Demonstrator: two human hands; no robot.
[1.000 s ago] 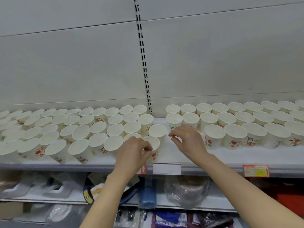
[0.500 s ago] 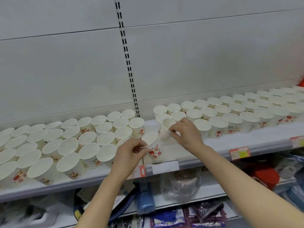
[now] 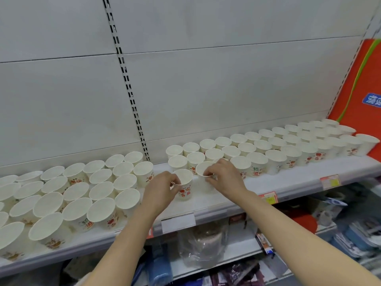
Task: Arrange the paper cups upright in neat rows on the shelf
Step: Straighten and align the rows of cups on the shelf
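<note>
Between the two hands: a narrow strip of bare shelf (image 3: pixel 206 200), just in front of the right block's front row.
Left hand (image 3: pixel 159 191): thumb and fingers pinch the near rim of the printed cup (image 3: pixel 184 185); cup stands upright, mouth up, base apparently on the shelf.
Right hand (image 3: pixel 223 178): fingers curl over the rim of the plain cup (image 3: pixel 203 177); mouth tilts toward the camera, long axis leaning; base hidden, contact with the shelf cannot be told.
Lie of cups from grips: each cup sits inward of its hand; the two are just beside each other, apart.
Nearer hand to the gap: right.
Right block (image 3: pixel 278 149): behind and outward of the right hand; upright rows.
Left block (image 3: pixel 82 193): outward of the left hand; upright, looser.
Open room: bare shelf toward the front lip, near both wrists.
Judgement: plain cup needs righting before seating.
</note>
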